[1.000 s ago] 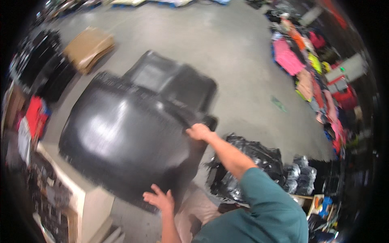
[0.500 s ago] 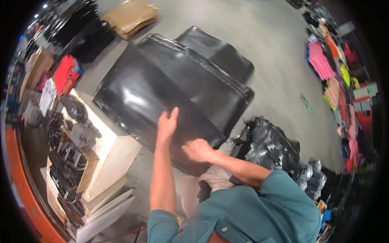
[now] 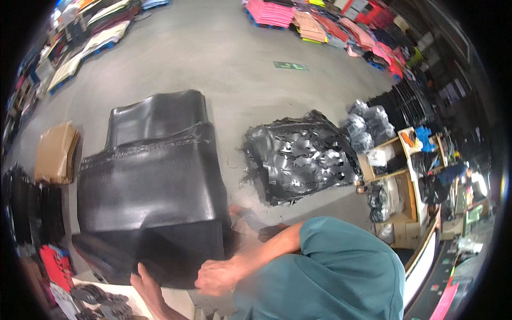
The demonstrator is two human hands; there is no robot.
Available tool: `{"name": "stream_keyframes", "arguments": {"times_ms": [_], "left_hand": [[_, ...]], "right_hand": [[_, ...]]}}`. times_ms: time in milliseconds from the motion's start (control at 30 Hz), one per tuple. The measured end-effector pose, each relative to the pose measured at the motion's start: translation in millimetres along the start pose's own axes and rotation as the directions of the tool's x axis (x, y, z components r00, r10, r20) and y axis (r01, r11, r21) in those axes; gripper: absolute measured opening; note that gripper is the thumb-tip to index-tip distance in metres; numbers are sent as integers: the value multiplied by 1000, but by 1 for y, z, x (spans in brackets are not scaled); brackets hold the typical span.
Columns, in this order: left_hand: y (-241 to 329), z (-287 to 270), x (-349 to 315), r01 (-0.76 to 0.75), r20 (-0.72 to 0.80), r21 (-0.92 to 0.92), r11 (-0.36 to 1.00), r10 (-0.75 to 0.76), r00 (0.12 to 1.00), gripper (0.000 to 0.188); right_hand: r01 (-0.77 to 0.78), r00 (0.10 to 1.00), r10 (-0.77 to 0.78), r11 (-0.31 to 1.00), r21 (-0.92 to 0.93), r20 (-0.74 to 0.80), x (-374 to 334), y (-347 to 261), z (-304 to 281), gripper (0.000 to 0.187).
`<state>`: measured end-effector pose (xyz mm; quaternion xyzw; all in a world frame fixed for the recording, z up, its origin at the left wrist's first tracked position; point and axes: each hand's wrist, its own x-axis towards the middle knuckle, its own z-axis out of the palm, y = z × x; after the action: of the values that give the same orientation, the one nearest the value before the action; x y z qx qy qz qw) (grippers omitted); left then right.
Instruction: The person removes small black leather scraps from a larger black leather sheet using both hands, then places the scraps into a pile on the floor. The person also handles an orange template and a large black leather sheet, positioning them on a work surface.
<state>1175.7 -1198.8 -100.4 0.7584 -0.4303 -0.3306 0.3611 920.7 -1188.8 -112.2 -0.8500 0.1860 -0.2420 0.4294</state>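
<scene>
The black sheet (image 3: 146, 192) fills the left and lower-left of the frame, lying over other black sheeting, its near part in darker shade toward you. Your left hand (image 3: 148, 290) is at that near part, low in the frame; whether its fingers grip or just rest there, you cannot tell from this view. The fingers of your right hand (image 3: 217, 277) are curled narrow by the near right corner; whether the edge is pinched inside them is hidden too. Make sure both hands have a firm hold before you move the sheet, and share the load evenly, since slack rubbery-looking material would probably sag or crease. Keep clear of the ragged black pile (image 3: 306, 160) right of centre.
</scene>
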Motion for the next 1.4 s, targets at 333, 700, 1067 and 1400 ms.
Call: {"name": "stream_keyframes", "arguments": {"times_ms": [333,700,1067,1400], "left_hand": [[109,-35,-43,-5,-65,432,902,37,997,62],[264,12,-65,233,-296,399,887,-117,948,69],[284,23,-150,-34,-609,-256,966,-134,782,80],[219,80,-362,-122,-975,-7,993,21,223,48]], "right_hand": [[263,962,-257,963,57,-90,5,-40,-46,49],[214,965,-255,635,742,-60,37,35,-198,32],[-598,718,693,570,563,61,33,305,-257,84],[-381,908,196,15,924,371,16,278,-273,45]]}}
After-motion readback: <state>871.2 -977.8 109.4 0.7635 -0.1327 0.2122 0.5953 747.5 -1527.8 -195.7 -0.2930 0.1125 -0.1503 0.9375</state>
